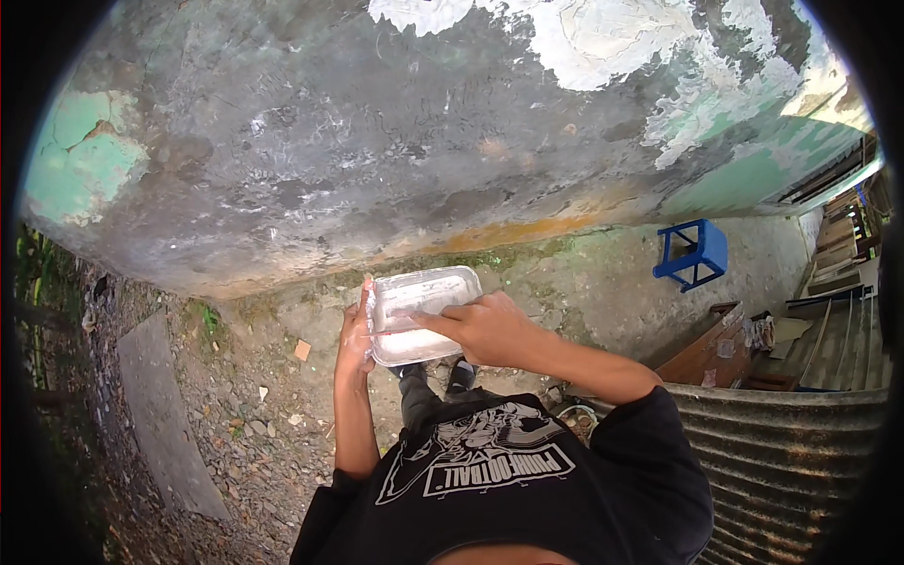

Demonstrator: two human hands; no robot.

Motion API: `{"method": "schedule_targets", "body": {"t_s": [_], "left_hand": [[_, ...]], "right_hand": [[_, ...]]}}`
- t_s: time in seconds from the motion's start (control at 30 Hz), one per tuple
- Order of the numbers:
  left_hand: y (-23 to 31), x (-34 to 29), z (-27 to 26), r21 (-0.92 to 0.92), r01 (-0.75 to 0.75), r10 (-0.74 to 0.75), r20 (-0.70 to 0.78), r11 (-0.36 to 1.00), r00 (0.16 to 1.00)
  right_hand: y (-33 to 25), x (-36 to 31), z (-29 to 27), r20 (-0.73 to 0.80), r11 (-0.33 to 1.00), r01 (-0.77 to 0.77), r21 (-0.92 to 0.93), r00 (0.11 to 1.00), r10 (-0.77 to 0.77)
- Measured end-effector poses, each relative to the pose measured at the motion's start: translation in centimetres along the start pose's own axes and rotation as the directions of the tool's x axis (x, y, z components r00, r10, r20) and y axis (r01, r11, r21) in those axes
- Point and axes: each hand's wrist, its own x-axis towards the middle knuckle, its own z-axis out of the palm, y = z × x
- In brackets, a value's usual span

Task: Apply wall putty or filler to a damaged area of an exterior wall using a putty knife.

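In front of my body is a shallow white rectangular tray (426,350) with rounded corners, smeared inside with white paste. My left hand (355,331) grips its left rim, thumb pointing up along the side and white residue on the skin. Over the tray reaches my right hand (485,330), closed, with a finger stretched toward the left rim. It holds a thin flat scraper (394,323), whose blade lies across the tray toward my left hand. Most of the scraper's handle is hidden by my fingers.
Ahead rises a worn grey wall (358,141) with green paint remnants and white patches (603,42). A blue plastic stool (695,254) lies tipped over at right. Corrugated sheeting (782,452) and a wooden board (702,348) are nearby. Stony ground and a grey slab (168,414) lie left.
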Motion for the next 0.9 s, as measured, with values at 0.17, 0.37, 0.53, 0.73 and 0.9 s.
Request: {"method": "schedule_targets", "body": {"t_s": [0.17, 0.37, 0.53, 0.73, 0.9], "left_hand": [[-0.9, -0.7, 0.8, 0.002, -0.014, 0.014, -0.008, 1.000, 1.000], [-2.1, -0.3, 1.4, -0.019, -0.037, 0.036, -0.023, 0.999, 0.999], [-2.3, -1.0, 1.3, 0.013, -0.008, 0.009, -0.061, 1.000, 0.998], [-2.9, -0.9, 1.1, -0.001, -0.033, 0.033, -0.056, 0.999, 0.998], [-3.1, -1.7, 1.2, -0.009, -0.006, 0.005, -0.067, 1.000, 0.998]], "right_hand": [[0.4, -1.4, -0.8, 0.004, 0.998, 0.027, 0.060, 1.000, -0.027], [0.9, -2.3, -0.4, 0.040, 0.996, 0.036, 0.079, 0.998, -0.039], [0.5, -2.2, -1.9, -0.037, 0.996, -0.011, 0.088, 0.999, 0.015], [0.8, -2.8, 0.1, -0.055, 0.996, 0.073, 0.047, 0.996, -0.070], [0.8, -2.9, -0.5, 0.017, 0.993, 0.040, 0.111, 0.999, -0.042]]}}
